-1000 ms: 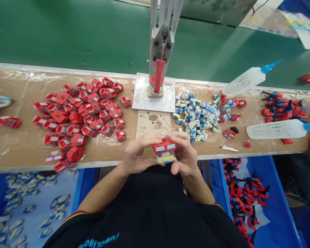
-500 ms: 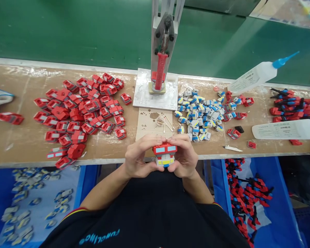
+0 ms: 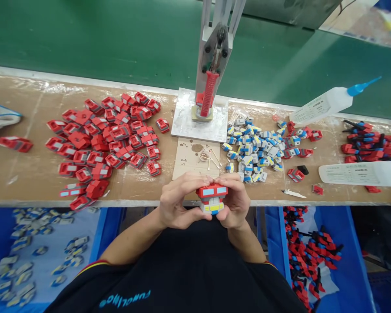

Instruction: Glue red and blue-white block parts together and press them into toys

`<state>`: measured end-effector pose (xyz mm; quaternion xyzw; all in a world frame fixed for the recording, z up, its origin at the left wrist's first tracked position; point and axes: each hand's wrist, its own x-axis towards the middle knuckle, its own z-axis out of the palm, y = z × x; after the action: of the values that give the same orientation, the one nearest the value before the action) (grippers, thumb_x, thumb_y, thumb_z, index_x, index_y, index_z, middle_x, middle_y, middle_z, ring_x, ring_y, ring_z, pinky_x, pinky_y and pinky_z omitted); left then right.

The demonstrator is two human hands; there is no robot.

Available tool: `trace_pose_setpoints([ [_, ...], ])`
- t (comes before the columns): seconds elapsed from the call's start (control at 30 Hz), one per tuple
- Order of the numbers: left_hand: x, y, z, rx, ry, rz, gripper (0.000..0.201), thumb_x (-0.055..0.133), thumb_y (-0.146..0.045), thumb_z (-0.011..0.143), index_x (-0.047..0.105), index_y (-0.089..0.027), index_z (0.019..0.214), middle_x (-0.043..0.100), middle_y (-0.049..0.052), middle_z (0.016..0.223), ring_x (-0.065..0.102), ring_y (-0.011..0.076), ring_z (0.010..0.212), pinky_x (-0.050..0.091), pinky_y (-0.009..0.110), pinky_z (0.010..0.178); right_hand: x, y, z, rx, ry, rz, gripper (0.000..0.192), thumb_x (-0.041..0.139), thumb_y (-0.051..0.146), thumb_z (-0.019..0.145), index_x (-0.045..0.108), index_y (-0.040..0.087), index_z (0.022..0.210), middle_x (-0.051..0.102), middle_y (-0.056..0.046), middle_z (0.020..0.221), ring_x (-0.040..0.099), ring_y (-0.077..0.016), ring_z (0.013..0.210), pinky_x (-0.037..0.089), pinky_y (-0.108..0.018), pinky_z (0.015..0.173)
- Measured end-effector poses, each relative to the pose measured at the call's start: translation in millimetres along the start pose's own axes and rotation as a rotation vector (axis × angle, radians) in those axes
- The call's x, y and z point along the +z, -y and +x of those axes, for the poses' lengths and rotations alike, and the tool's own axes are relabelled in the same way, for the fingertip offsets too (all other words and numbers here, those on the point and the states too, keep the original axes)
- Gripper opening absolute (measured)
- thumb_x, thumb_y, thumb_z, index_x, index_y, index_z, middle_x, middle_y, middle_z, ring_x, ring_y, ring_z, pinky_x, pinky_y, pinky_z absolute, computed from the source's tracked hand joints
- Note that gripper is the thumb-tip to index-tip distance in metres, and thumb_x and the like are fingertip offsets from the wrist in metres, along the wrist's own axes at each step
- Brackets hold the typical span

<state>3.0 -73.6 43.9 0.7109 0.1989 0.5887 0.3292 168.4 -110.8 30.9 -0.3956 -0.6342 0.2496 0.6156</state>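
Between both hands, just over the table's near edge, is a toy robot torso. It has a red upper part with two light-blue windows and a grey, yellow and blue lower part. My left hand grips its left side, thumb at the bottom and fingers along the top. From the other side my right hand holds it the same way. The fingertips partly cover its top and bottom edges. Beyond the hands lies a cardboard piece with cotton swabs and dark stains.
A lever press stands on a metal plate. Red parts are heaped left, grey-blue-yellow parts right. Two glue bottles, a knife blade and red-black parts lie further right. Blue bins sit below the edge.
The camera view has shifted slightly. Both hands keep hold of the toy robot torso, with almost no change in their grip.
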Motion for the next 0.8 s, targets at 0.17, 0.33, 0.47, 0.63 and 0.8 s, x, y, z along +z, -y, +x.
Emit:
trace_pose_setpoints([
  [0.17, -2.9, -8, 9, 0.104, 0.057, 0.074, 0.06, 0.081, -0.046, 0.093, 0.065, -0.019, 0.144, 0.083, 0.013, 0.109, 0.082, 0.0273, 0.1, 0.069, 0.038, 0.087, -15, -11, -7, 0.006, 0.05, 0.009, 0.065, 0.074, 0.08, 0.08, 0.066, 0.034, 0.125, 0.069, -0.007, 0.095, 0.069, -0.0268, 0.082, 0.063, -0.044, 0.073],
  [0.33, -5.6, -12, 18, 0.175, 0.127, 0.121, 0.055, 0.079, -0.042, 0.095, 0.064, -0.019, 0.142, 0.084, 0.012, 0.103, 0.082, 0.0259, 0.095, 0.068, 0.036, 0.084, -28, -11, -6, -0.09, 0.07, -0.097, 0.061, 0.082, 0.071, 0.079, 0.066, 0.034, 0.125, 0.073, -0.007, 0.095, 0.072, -0.0261, 0.078, 0.063, -0.041, 0.064],
  [0.47, -4.1, -13, 19, 0.162, 0.129, 0.11, 0.048, 0.076, -0.043, 0.098, 0.066, -0.016, 0.136, 0.083, 0.014, 0.105, 0.082, 0.0252, 0.095, 0.067, 0.035, 0.085, -25, -7, -5, -0.075, 0.028, -0.143, 0.049, 0.079, 0.066, 0.085, 0.067, 0.033, 0.119, 0.075, -0.007, 0.09, 0.074, -0.0263, 0.076, 0.063, -0.04, 0.06],
  [0.63, -2.9, -20, 19, 0.123, 0.13, 0.139, 0.044, 0.075, -0.041, 0.098, 0.064, -0.017, 0.134, 0.082, 0.011, 0.1, 0.08, 0.0235, 0.089, 0.066, 0.034, 0.08, -24, -9, -3, -0.057, 0.081, 0.0, 0.055, 0.087, 0.057, 0.082, 0.066, 0.034, 0.127, 0.08, -0.008, 0.097, 0.077, -0.027, 0.08, 0.064, -0.041, 0.064],
  [0.8, -4.0, -27, 22, 0.151, 0.217, 0.25, 0.031, 0.074, -0.034, 0.096, 0.065, -0.019, 0.121, 0.078, 0.006, 0.089, 0.073, 0.0209, 0.078, 0.062, 0.033, 0.075, -27, 5, 12, -0.083, 0.235, -0.115, 0.041, 0.085, 0.043, 0.086, 0.065, 0.032, 0.121, 0.081, -0.006, 0.096, 0.077, -0.0261, 0.08, 0.062, -0.04, 0.065],
])
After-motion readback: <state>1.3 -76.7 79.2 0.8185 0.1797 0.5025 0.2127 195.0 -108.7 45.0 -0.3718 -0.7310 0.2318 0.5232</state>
